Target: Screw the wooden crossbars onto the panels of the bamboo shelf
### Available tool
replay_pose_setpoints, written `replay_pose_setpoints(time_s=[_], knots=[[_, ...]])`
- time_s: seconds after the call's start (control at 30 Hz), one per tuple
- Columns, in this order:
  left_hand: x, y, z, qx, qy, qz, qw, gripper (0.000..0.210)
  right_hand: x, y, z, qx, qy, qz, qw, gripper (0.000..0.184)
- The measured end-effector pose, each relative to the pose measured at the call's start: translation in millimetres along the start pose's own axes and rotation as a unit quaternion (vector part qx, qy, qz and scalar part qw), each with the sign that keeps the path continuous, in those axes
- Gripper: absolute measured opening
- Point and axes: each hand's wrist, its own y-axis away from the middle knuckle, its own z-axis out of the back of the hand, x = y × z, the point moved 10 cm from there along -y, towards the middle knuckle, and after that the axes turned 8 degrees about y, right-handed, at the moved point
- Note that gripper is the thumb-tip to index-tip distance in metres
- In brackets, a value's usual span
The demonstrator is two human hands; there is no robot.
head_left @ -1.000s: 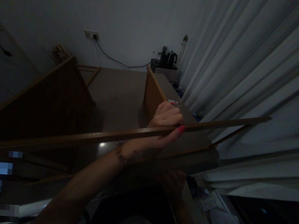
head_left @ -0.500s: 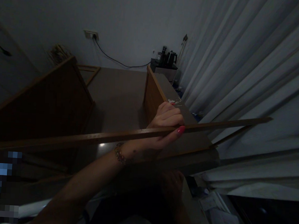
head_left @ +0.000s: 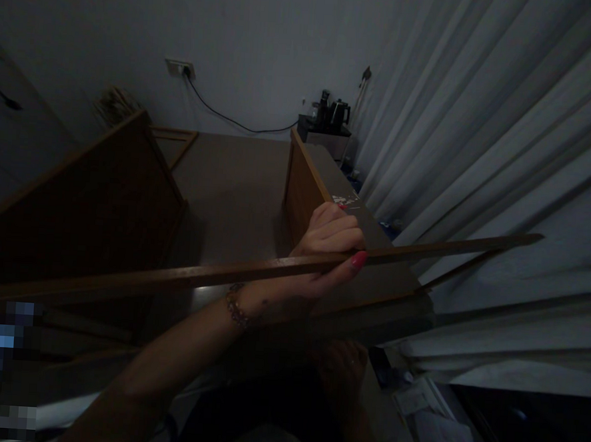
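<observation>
A long, narrow wooden strip [head_left: 242, 270] crosses the view at a slant, its right end higher than its left. My left hand [head_left: 332, 240], with red nails and a bracelet at the wrist, reaches up from below and is closed around the strip, thumb on the near side. From near the right end a second thin wooden piece [head_left: 460, 270] slopes down to the left. Low in deep shadow, my right hand [head_left: 341, 367] has its fingers curled; what they hold, if anything, is too dark to make out.
Upright wooden panels stand at left [head_left: 87, 188] and centre [head_left: 305, 181], with brown floor [head_left: 228, 177] between. A pale curtain [head_left: 481, 126] hangs at right. A black kettle [head_left: 339, 113] sits on a small cabinet by the wall. A cord [head_left: 231, 120] runs to a socket [head_left: 179, 68].
The wooden strip's right end has shifted very slightly right, my left hand keeping its grip. My right hand has moved a little in the shadow.
</observation>
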Motion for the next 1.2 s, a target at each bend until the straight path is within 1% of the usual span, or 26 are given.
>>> replay_pose_setpoints(time_s=[0.2,0.33,0.43,0.5,0.6,0.67,0.7,0.87,1.0,1.13,1.2], knots=[[3.3,0.9,-2.7,0.009,0.003,0.013,1.000,0.039,0.1,2.8,-5.1,0.024,-0.003,-0.005,1.000,0.034],[5.6,3.1,-2.1,-0.004,0.012,0.006,1.000,0.040,-0.6,2.3,-8.5,0.044,-0.015,-0.013,0.999,0.035],[8.6,4.2,-3.9,0.002,0.012,0.014,1.000,0.037,-0.2,3.8,-12.5,0.061,-0.031,-0.025,0.997,0.033],[8.3,4.4,-4.0,0.004,0.014,0.014,1.000,0.037,-1.2,6.4,-13.7,0.056,-0.051,-0.043,0.996,0.030],[6.2,3.7,-3.2,0.007,0.014,0.015,1.000,0.038,-10.4,13.0,-13.1,0.027,-0.082,-0.106,0.991,0.021],[5.8,2.8,-2.6,0.010,0.013,0.020,1.000,0.037,-15.4,16.9,-14.3,0.017,-0.098,-0.137,0.986,0.020],[5.7,2.4,-2.5,0.012,0.013,0.021,1.000,0.037,-15.5,17.6,-15.3,0.017,-0.101,-0.139,0.985,0.020],[2.2,1.1,-2.0,0.011,0.014,-0.002,1.000,0.036,-4.8,14.2,-17.6,0.025,-0.106,-0.087,0.990,0.018],[3.1,0.4,-1.2,0.000,0.005,0.006,1.000,0.039,-2.7,14.9,-20.5,0.029,-0.118,-0.081,0.989,0.019],[2.5,-0.1,-2.2,-0.003,-0.001,-0.001,1.000,0.039,3.3,14.3,-20.8,0.028,-0.121,-0.060,0.990,0.020],[2.1,0.1,-1.8,-0.009,-0.001,-0.009,1.000,0.040,3.6,14.2,-21.5,0.031,-0.124,-0.069,0.989,0.019]])
